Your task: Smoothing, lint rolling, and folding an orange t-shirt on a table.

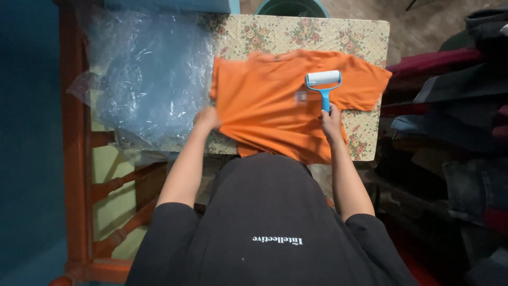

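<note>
Right hand (332, 119) grip closed on blue lint roller (323, 85), left hand (207, 117) pinching soft orange shirt (264, 106)

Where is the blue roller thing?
The lint roller lies on the orange shirt, right of its middle, its handle held in the right hand.

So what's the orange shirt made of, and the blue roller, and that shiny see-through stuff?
The orange shirt looks like soft matte knit cloth; it folds and wrinkles. The roller seems to be glossy blue plastic with a white drum, maybe sticky paper. The clear sheet looks like thin crinkly plastic film, glinting with light.
</note>
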